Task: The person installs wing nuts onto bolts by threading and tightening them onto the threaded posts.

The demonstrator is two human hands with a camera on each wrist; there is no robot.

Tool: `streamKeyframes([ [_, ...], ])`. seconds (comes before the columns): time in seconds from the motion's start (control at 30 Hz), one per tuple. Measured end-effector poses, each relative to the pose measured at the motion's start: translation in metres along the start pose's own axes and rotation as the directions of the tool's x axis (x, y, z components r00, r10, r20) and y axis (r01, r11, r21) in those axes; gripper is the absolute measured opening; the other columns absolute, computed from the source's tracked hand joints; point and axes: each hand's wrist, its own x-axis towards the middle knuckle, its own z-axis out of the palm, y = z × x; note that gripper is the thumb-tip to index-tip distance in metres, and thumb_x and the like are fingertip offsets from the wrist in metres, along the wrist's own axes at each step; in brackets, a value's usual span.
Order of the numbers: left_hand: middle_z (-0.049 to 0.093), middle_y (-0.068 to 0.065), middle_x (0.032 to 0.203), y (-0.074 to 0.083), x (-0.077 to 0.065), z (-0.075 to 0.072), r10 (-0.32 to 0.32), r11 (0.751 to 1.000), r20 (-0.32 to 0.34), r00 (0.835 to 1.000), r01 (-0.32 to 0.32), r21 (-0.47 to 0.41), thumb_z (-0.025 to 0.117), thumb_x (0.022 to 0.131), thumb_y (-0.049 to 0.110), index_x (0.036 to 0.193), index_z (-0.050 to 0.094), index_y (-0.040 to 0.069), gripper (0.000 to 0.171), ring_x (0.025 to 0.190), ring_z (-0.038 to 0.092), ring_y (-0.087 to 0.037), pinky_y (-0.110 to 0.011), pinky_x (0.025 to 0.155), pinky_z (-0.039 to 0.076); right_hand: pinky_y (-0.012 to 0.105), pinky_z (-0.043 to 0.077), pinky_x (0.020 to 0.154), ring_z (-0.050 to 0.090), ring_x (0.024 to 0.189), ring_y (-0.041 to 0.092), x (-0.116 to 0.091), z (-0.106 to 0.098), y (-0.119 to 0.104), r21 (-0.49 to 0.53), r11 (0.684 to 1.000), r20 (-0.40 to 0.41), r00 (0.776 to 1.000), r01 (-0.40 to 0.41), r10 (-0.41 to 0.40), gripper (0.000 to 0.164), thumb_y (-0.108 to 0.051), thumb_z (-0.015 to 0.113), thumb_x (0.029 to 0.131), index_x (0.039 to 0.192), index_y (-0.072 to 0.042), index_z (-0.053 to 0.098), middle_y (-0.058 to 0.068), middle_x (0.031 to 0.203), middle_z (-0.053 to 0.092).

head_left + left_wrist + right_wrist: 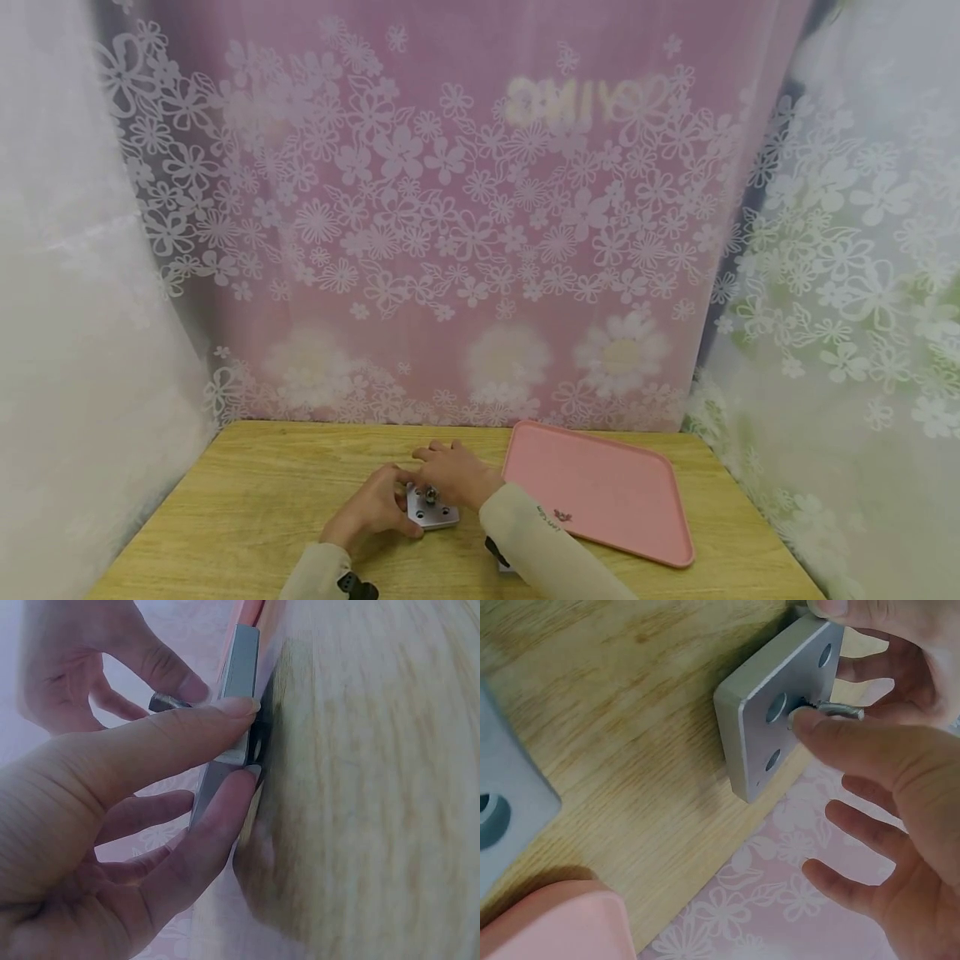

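A silver metal plate with holes [433, 522] is tilted up off the wooden table, as the left wrist view shows. My left hand [375, 505] grips it by the edge, the thumb [180, 731] on one side and the fingers curled at the other. A metal bolt [840, 710] sticks out of the plate's face near its middle. My right hand [456, 475] reaches over the plate and pinches the bolt, thumb [832, 735] against it, the other fingers spread apart. Part of the index finger is hidden behind the bolt and thumb.
A pink tray [600, 475] lies at the right of the table, with a few small metal pieces [562, 516] near its front left edge. A second grey metal plate [514, 787] lies on the table [270, 483], mostly covered by the right sleeve in the head view.
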Motion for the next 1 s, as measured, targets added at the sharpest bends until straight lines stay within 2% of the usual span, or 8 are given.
streamKeyframes([
  [0.13,0.059,-0.019,0.125,0.000,0.000,-0.001,-0.005,1.000,0.008,1.000,0.005,-0.006,0.099,0.061,0.006,0.129,0.067,-0.004,0.076,0.090,0.065,-0.020,-0.028,0.070,0.052,0.042,0.053,0.102,0.055,0.128,0.011,0.000,0.002,-0.002,-0.018,1.000,-0.013,1.000,-0.014,0.014,0.023,-0.044,0.080,0.089,0.111,-0.040,0.076,-0.014,0.143,0.059],
  [0.27,0.059,-0.021,0.128,0.000,0.001,-0.001,-0.009,1.000,0.014,1.000,0.009,-0.021,0.098,0.061,0.005,0.130,0.066,-0.005,0.077,0.089,0.065,-0.020,-0.028,0.070,0.052,0.039,0.054,0.094,0.058,0.115,0.009,-0.001,0.002,-0.004,-0.065,0.997,-0.035,0.999,-0.031,0.029,0.024,-0.053,0.077,0.088,0.106,-0.036,0.076,-0.014,0.128,0.064],
  [0.4,0.057,-0.021,0.126,0.000,0.001,-0.001,-0.013,1.000,0.012,1.000,0.014,-0.027,0.098,0.061,0.005,0.129,0.065,-0.006,0.076,0.088,0.064,-0.021,-0.027,0.070,0.051,0.041,0.054,0.098,0.059,0.112,0.010,-0.002,0.002,-0.006,-0.084,0.995,-0.036,0.998,-0.052,0.049,0.030,-0.060,0.072,0.088,0.103,-0.035,0.077,-0.014,0.122,0.066],
  [0.5,0.057,-0.020,0.123,-0.001,0.001,-0.001,-0.014,1.000,0.006,1.000,0.014,-0.024,0.099,0.061,0.006,0.129,0.065,-0.007,0.077,0.088,0.064,-0.021,-0.027,0.070,0.051,0.044,0.053,0.100,0.060,0.111,0.011,-0.002,0.001,-0.004,-0.054,0.996,-0.034,0.997,-0.066,0.064,0.031,-0.063,0.067,0.090,0.100,-0.035,0.077,-0.013,0.120,0.068],
  [0.6,0.057,-0.019,0.119,-0.001,0.001,0.000,-0.012,1.000,0.002,1.000,0.012,-0.021,0.099,0.060,0.007,0.128,0.065,-0.008,0.077,0.088,0.064,-0.021,-0.027,0.069,0.051,0.044,0.053,0.099,0.060,0.109,0.011,-0.003,-0.001,0.001,-0.009,0.998,-0.042,0.997,-0.069,0.069,0.023,-0.056,0.064,0.097,0.100,-0.035,0.075,-0.013,0.117,0.068],
  [0.7,0.056,-0.019,0.118,-0.001,0.001,0.000,-0.008,1.000,0.003,1.000,0.008,-0.021,0.099,0.060,0.007,0.129,0.064,-0.009,0.078,0.088,0.064,-0.021,-0.027,0.070,0.052,0.044,0.053,0.098,0.059,0.115,0.012,-0.005,-0.005,0.007,0.061,0.997,-0.057,0.997,-0.044,0.048,0.011,-0.038,0.072,0.096,0.107,-0.036,0.073,-0.013,0.126,0.065],
  [0.87,0.057,-0.019,0.120,-0.002,0.001,-0.001,-0.004,1.000,0.004,1.000,0.004,-0.019,0.099,0.061,0.007,0.126,0.068,-0.004,0.073,0.086,0.064,-0.022,-0.029,0.070,0.052,0.044,0.054,0.102,0.055,0.133,0.015,-0.005,-0.010,0.011,0.100,0.995,-0.042,0.999,0.019,-0.015,0.045,-0.021,0.089,0.082,0.117,-0.043,0.072,-0.010,0.149,0.056],
  [1.0,0.056,-0.015,0.112,-0.002,0.002,-0.001,-0.001,1.000,0.011,1.000,0.001,-0.014,0.099,0.061,0.008,0.109,0.073,0.004,0.055,0.084,0.061,-0.023,-0.030,0.067,0.049,0.044,0.053,0.105,0.051,0.140,0.015,-0.004,-0.007,0.007,0.083,0.996,0.007,1.000,0.028,-0.029,0.045,-0.019,0.089,0.081,0.113,-0.046,0.072,-0.011,0.155,0.050],
])
